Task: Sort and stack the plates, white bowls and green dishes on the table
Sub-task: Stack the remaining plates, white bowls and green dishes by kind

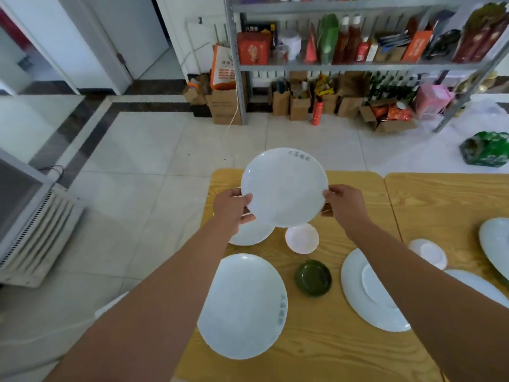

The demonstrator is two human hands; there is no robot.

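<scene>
A round white plate [284, 187] with grey lettering on its far rim is held above the far left of the wooden table [330, 340]. My left hand [231, 209] grips its left rim and my right hand [344, 205] grips its right rim. Below it lies another white plate [252, 234], partly hidden by my left hand. A small white bowl [302, 238] sits beside that. A large white plate [242, 307] lies near the front left. A green dish [313, 277] stands mid-table. An upside-down white plate [366, 290] lies to its right.
More white dishes lie at the right: a small bowl [428, 253] and plates [494, 244] at the frame edge. A second table [446, 197] adjoins on the right. Tiled floor [154, 161], a cabinet [30, 227] at left, and cluttered shelving [344, 67] lie beyond.
</scene>
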